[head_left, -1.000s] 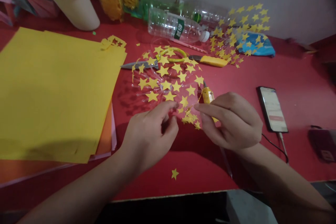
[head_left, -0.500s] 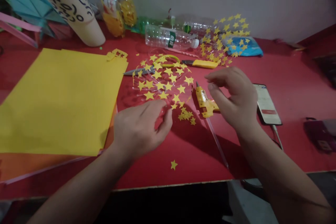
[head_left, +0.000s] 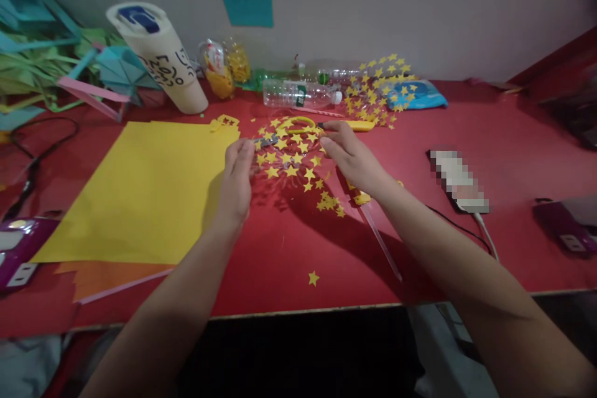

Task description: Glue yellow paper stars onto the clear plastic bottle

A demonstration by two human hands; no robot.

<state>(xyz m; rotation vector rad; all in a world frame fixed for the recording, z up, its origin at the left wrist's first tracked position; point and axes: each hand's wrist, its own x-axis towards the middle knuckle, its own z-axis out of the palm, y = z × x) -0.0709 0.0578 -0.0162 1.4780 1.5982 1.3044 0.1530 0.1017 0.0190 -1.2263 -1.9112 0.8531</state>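
Observation:
A clear plastic piece stuck over with yellow paper stars (head_left: 286, 155) is held between my two hands just above the red table (head_left: 513, 124), with its shadow under it. My left hand (head_left: 237, 181) grips its left edge, fingers upright and together. My right hand (head_left: 351, 158) closes its fingertips on the right edge. Beneath my right wrist lies a yellow glue gun (head_left: 361, 199), its clear glue stick (head_left: 380, 242) pointing toward me. A small heap of loose stars (head_left: 329, 202) sits beside it.
Yellow paper sheets (head_left: 144, 186) lie at left. Behind the hands are yellow-handled scissors (head_left: 298, 121), a yellow utility knife (head_left: 360, 125), a clear bottle (head_left: 298, 94) and another star-covered piece (head_left: 377, 84). A phone (head_left: 459, 180) on a cable lies right. One star (head_left: 313, 277) is near the table's edge.
My right hand has let go of the glue gun and moved up to the star piece. My left hand has shifted to its left edge. The view has tilted up.

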